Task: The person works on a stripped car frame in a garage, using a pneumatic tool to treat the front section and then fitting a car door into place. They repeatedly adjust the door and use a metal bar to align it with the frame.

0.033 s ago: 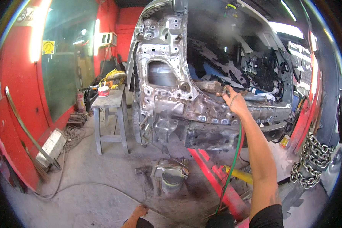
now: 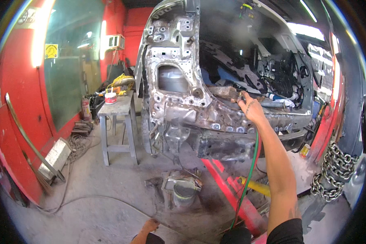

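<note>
My right hand grips a brass-fitted torch handle at the sill of a stripped car body, with green and red hoses hanging beneath it. Just left of that hand, a wooden block lies on the sill beside a metal cylinder. My left hand is low at the bottom edge, its fingers closed around a thin grey hose that runs across the floor.
A grey stool holds a tub and yellow cord. A red and yellow lift arm crosses below the car, near a bucket. Heavy chain hangs at right. A metal bar leans at left against red panels.
</note>
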Demonstrator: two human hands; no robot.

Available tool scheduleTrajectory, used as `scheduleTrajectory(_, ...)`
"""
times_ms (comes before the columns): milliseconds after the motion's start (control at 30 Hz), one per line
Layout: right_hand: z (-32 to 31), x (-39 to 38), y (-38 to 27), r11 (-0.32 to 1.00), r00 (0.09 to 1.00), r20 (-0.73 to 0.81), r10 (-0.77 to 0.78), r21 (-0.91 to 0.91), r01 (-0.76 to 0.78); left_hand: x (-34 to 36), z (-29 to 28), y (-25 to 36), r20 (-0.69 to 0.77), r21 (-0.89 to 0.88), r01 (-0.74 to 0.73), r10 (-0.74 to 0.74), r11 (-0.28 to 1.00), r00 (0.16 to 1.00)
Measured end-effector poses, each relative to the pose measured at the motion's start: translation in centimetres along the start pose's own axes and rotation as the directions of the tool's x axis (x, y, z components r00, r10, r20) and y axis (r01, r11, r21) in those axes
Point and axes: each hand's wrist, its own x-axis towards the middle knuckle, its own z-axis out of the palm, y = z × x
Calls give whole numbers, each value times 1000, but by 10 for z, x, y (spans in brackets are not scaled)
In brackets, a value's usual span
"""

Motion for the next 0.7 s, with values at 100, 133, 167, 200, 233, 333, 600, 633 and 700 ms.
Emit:
scheduleTrajectory(100,-1,0,6,1000,1000,-18,-8,-3,8,4,2,2,-29,91,-87,90,992,996)
scheduleTrajectory(133,-1,-1,5,1000,1000,-23,-9,1,9,3,1,4,-43,136,-126,133,983,990)
scheduleTrajectory(167,0,0,6,1000,1000,-24,-8,-2,8,3,0,6,-28,116,-88,91,989,995)
scheduleTrajectory(200,0,2,5,1000,999,-29,-13,-4,13,4,-2,11,-18,94,-50,52,994,999)
scheduleTrajectory(233,0,5,5,1000,999,-34,-18,-6,18,5,-4,15,-7,72,-12,12,997,1000)
scheduleTrajectory(333,2,8,5,1000,999,-46,-24,-10,24,3,-6,17,-18,1,0,0,1000,1000)
scheduleTrajectory(600,3,8,11,999,998,-52,-40,-26,38,22,4,-4,-13,93,-48,49,995,999)
scheduleTrajectory(633,3,8,9,999,998,-55,-43,-31,41,25,6,-10,-10,76,-31,32,997,999)
scheduleTrajectory(700,-1,7,1,999,999,-36,-21,-27,20,28,8,-24,-27,111,-159,163,981,986)
